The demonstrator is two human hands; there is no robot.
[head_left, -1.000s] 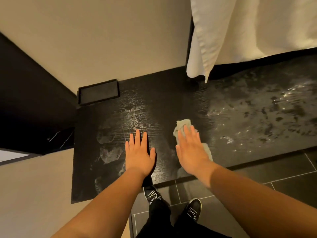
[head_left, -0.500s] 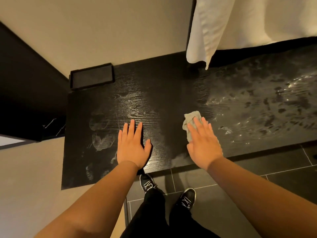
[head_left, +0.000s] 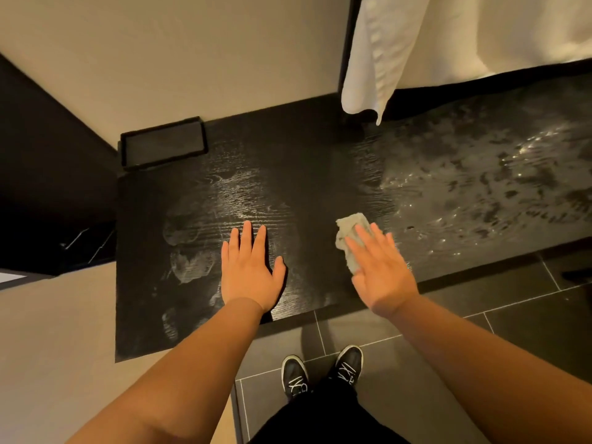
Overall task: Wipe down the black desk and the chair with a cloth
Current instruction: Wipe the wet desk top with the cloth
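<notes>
The black desk (head_left: 304, 174) runs from the left wall to the right edge of the view, with wet streaks on its right part and smudges at the left. My left hand (head_left: 248, 267) lies flat on the desk near the front edge, fingers straight. My right hand (head_left: 379, 270) presses a small grey cloth (head_left: 347, 233) flat against the desk top with straight fingers; the cloth sticks out beyond my fingertips. No chair is in view.
A shallow black tray (head_left: 163, 144) sits at the desk's back left corner against the beige wall. A white curtain (head_left: 378, 52) hangs over the desk's back edge. Dark floor tiles and my two shoes (head_left: 322, 368) are below the front edge.
My right hand has slid the cloth to the right along the desk. My left hand stays flat on the same spot.
</notes>
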